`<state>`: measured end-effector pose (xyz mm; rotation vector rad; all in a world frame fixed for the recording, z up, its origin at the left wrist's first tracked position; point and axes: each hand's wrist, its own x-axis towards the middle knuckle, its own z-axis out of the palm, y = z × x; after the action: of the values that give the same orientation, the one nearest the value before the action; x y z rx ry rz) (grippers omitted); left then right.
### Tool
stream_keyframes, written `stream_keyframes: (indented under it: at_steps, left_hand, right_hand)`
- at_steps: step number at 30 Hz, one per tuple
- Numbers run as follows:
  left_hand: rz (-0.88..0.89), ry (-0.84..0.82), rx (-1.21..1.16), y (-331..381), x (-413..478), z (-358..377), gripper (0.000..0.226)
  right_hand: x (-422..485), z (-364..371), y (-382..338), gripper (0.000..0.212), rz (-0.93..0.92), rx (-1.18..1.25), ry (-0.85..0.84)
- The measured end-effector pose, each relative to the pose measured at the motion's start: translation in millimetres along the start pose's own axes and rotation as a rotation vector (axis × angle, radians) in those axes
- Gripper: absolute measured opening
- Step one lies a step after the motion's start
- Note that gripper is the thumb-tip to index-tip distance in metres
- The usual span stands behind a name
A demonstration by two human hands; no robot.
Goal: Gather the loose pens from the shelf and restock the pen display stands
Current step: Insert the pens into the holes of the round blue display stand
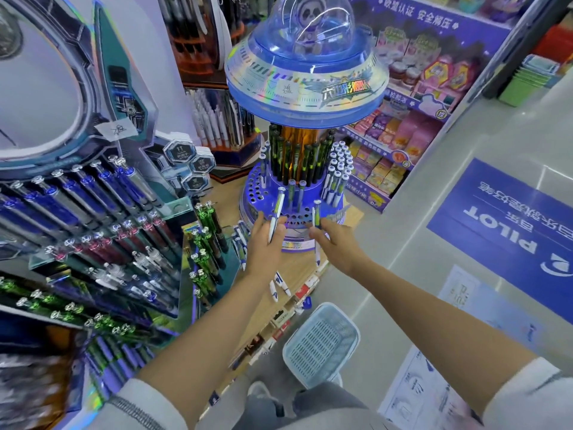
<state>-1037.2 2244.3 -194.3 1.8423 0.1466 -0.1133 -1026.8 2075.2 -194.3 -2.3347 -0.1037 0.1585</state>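
1. Now each hand's grip is clamped on a pen: left hand (266,243) on one pen (277,212), right hand (336,240) on another (316,214), both just before the stand (294,209).
2. Pens look light, stiff, slick; best pinched mid-barrel.
3. Loose pens (280,285) lie on the wooden shelf (297,268); a basket (321,344) stands on the shop floor below.

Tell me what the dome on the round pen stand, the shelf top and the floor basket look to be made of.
Dome: clear blue-tinted plastic, glossy; a panda toy shows through it.
Shelf top: pale wood or wood-look laminate, matte; faint grain shows.
Basket: light blue plastic, seemingly moulded; its walls are slotted mesh.
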Motion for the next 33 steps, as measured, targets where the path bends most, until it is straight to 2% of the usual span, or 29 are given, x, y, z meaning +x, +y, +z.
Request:
stream_keyframes:
  at_steps: [4, 11, 14, 17, 20, 25, 30, 33]
  left_hand:
    - [0.053, 0.052, -0.007, 0, 2, 5, 0.027]
    - [0.088, 0.120, -0.017, -7, 6, 15, 0.022]
    - [0.058, 0.099, -0.034, -9, 4, 15, 0.021]
    - [0.020, 0.059, -0.094, -6, 2, 15, 0.023]
    - [0.011, 0.012, -0.078, -8, 3, 17, 0.027]
    - [-0.004, -0.002, -0.083, -12, 5, 21, 0.034]
    - [-0.021, -0.047, -0.095, -9, 3, 21, 0.028]
    - [-0.040, -0.080, -0.134, -2, 0, 20, 0.027]
  right_hand:
    - [12, -13, 14, 0.033, 0.042, -0.071, 0.031]
    - [23, -29, 16, 0.034, 0.105, 0.002, 0.151]
    - [21, -22, 7, 0.032, 0.087, 0.090, 0.066]
    - [22, -20, 7, 0.040, 0.140, 0.125, -0.018]
    - [30, -28, 13, 0.041, 0.216, 0.151, -0.001]
    - [32, -32, 7, 0.038, 0.150, 0.187, 0.096]
    - [35, -23, 6, 0.039, 0.151, 0.147, 0.004]
    - [40, -30, 12, 0.035, 0.192, 0.246, -0.018]
